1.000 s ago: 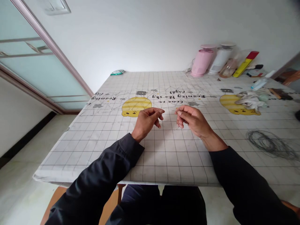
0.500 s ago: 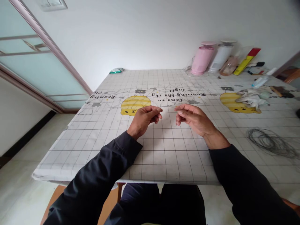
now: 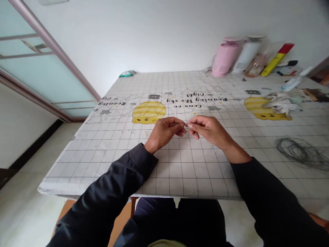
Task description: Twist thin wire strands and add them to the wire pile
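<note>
Over the middle of the table, my left hand is closed in a pinch, thumb against the fingers. My right hand is pinched the same way, and the two sets of fingertips almost touch. Whatever sits between them is too thin or small to make out. Beneath the hands lies a white checked tablecloth with yellow bear prints and upside-down lettering. Faint thin wire-like strands lie across the printed area beyond my hands. A loose coil of thin dark wire rests on the cloth to the right.
At the back right stand a pink cylinder-shaped device, a white one, a yellow and red box and a clear bottle. A crumpled whitish glove or cloth lies before them. A green packet is at the back left.
My hands have come together from a gap, so the fingertips now nearly meet. The right hand's fingers have closed into a pinch. The view has shifted slightly.
</note>
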### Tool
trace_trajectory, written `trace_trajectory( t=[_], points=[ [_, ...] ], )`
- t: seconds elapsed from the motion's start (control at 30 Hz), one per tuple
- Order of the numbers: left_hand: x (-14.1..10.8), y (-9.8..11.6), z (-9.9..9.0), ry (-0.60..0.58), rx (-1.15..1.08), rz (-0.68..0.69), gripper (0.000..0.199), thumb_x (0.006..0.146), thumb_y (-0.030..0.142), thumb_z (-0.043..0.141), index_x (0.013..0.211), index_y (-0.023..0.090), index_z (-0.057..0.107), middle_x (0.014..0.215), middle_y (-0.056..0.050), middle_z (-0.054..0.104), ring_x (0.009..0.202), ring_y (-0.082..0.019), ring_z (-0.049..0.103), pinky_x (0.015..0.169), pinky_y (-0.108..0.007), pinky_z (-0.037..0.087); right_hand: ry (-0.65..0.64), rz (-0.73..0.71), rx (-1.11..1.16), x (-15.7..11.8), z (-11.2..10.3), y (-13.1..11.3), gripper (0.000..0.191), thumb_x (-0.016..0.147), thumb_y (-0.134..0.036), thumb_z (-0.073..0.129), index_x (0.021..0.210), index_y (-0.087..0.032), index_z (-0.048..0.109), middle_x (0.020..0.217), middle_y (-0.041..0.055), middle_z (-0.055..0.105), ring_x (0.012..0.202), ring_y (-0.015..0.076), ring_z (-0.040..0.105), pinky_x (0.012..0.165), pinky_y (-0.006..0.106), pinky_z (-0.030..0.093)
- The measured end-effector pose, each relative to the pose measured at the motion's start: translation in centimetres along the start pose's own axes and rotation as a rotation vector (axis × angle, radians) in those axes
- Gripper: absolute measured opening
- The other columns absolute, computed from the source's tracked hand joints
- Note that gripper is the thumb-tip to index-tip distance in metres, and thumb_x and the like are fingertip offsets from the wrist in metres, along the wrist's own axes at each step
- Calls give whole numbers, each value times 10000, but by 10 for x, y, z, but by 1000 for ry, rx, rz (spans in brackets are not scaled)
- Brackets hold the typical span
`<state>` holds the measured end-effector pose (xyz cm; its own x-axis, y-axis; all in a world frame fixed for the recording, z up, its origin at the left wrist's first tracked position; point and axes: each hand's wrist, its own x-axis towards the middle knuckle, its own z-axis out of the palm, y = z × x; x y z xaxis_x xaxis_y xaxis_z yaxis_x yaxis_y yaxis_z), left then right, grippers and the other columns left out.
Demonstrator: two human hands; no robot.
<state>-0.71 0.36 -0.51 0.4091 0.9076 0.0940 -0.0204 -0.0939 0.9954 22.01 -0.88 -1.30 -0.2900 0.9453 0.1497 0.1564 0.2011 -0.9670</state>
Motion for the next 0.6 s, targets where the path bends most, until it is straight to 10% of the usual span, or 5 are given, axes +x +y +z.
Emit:
trace_trajectory(
  t=[0.23, 0.6],
  points=[
    [-3, -5, 0, 139, 230, 166, 170, 1009, 325, 738, 949, 166, 737, 841, -75, 800, 699, -153, 711, 666, -288, 561, -64, 189, 287, -1, -19, -4, 334, 949, -525, 839, 1040, -204, 836, 836, 79, 772, 684, 204, 704, 685, 368, 591],
    [-8, -13, 1, 157, 549, 395, 66, 1068, 221, 622, 1034, 208, 677, 818, -12, 784, 726, -143, 724, 706, -277, 507, -62, 102, 300, -1, -15, -6, 356, 981, -538, 807, 1107, -208, 856, 897, 97, 794, 812, 241, 755, 817, 427, 630]
  ],
)
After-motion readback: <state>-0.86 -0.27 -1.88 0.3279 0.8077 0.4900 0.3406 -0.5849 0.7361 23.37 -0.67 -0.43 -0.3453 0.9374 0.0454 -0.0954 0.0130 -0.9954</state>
